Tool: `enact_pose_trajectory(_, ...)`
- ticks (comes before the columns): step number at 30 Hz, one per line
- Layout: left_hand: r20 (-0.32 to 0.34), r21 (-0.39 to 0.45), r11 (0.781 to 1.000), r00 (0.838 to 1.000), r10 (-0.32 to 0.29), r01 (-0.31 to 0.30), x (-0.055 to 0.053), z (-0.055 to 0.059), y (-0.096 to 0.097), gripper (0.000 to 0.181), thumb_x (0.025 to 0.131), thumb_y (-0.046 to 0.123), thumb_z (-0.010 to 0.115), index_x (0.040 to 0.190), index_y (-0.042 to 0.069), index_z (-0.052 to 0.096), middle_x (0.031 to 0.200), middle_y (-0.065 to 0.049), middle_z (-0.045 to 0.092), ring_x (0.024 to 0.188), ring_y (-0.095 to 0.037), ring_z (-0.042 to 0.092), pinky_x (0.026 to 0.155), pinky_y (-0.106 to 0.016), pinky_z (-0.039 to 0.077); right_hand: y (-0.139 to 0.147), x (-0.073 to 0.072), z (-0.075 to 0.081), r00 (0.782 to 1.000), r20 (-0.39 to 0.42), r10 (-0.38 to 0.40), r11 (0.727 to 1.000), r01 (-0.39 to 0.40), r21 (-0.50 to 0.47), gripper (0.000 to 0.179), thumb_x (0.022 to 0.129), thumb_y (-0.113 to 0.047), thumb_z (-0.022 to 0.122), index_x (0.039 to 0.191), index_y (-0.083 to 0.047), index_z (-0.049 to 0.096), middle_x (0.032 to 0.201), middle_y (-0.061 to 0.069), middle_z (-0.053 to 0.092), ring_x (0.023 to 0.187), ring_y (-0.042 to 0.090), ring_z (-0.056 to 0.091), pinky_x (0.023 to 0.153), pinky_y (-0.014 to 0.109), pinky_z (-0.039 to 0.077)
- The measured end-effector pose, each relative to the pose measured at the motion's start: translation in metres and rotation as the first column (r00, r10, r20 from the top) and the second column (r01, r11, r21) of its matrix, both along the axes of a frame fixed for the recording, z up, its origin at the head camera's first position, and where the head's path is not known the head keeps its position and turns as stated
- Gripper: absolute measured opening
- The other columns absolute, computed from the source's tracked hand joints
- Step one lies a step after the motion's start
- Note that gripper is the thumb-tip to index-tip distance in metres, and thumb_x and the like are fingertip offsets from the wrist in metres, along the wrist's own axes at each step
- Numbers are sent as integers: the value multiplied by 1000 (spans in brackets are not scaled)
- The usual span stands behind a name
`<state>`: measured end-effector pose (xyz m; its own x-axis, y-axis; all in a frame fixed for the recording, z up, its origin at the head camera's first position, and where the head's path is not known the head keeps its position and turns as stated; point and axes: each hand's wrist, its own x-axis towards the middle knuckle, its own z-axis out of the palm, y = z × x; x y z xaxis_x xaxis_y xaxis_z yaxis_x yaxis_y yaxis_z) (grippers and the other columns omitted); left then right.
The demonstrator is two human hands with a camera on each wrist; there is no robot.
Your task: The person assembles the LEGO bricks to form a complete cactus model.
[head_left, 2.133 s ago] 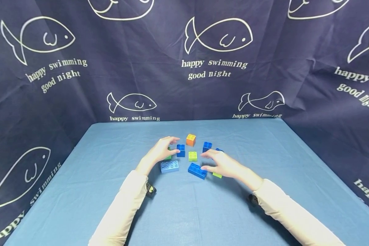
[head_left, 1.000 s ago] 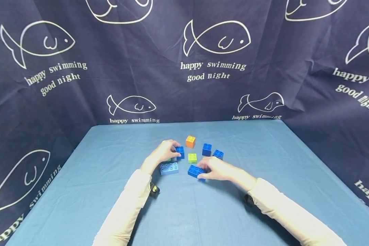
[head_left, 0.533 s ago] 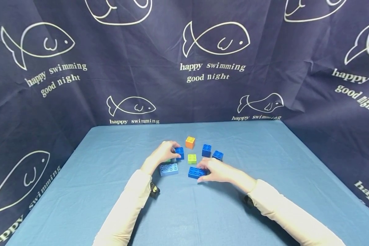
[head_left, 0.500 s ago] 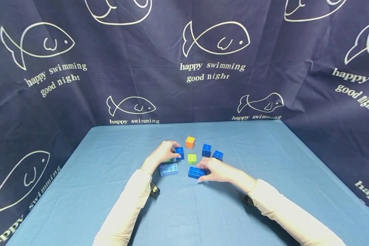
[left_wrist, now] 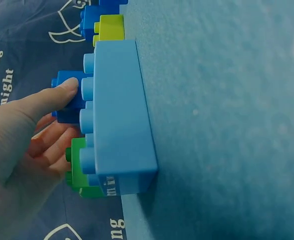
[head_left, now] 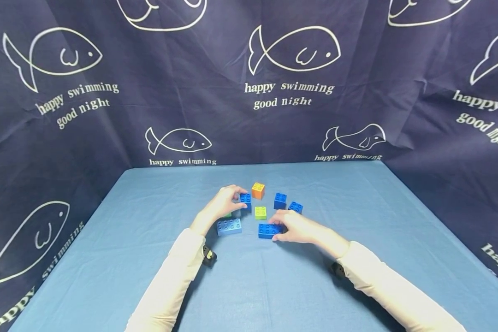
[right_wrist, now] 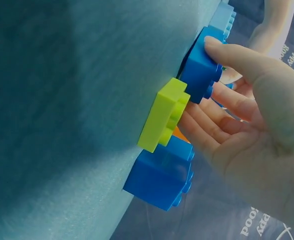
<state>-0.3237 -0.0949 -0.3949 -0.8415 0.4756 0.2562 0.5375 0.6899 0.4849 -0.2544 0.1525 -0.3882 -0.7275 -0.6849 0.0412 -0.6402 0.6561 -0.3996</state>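
Observation:
My left hand (head_left: 223, 203) pinches a small square blue brick (head_left: 245, 199), thumb on its near side and fingers behind. In the left wrist view, the left thumb presses that brick just beyond a long light blue brick (left_wrist: 122, 110). A green brick (left_wrist: 82, 170) stands by the left fingers, mostly hidden from the head view. With thumb and fingers, my right hand (head_left: 295, 227) grips the end of a long dark blue brick (head_left: 267, 231) on the table. Near the right fingers, a flat lime brick (right_wrist: 159, 122) shows in the right wrist view; the hand hides it from above.
Between the hands sits another lime brick (head_left: 260, 212). An orange brick (head_left: 258, 190) stands farther back, with two small blue bricks, one upright (head_left: 280, 200) and one beside it (head_left: 296, 207), to its right. A dark fish-print cloth (head_left: 290, 133) rises behind the blue table (head_left: 249, 286).
The right hand has closed on the long dark blue brick and turned it from slanted to nearly straight left-to-right. The left hand has taken hold of its blue brick and shifted it slightly back.

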Motion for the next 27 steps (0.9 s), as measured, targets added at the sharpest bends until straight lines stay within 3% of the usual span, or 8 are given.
enact_pose_trajectory(6,-35,37,999,999,-10,12,4,4,1,40,80,20,75,115,5,63,100,-8,64,87,-20,58,79,-34,50,1,-2,3,999,-41,2,1000,-2,-7,32,82,-18,72,110,-5,64,102,5,62,93,16,59,87,37,51)
enact_pose_trajectory(21,-14,79,996,999,-34,35,12,5,2,41,78,28,77,111,8,65,100,-7,65,91,-21,62,83,-34,51,11,-6,8,993,-120,-21,999,15,-52,29,80,-12,71,105,-3,60,101,8,61,92,20,58,85,39,51)
enact_pose_trajectory(27,1,97,992,996,-84,84,13,7,3,39,78,25,76,110,7,64,98,-9,66,92,-25,65,84,-32,53,18,-8,10,988,-153,-19,996,5,-92,29,78,-8,71,104,0,59,102,12,60,94,24,60,87,42,51)
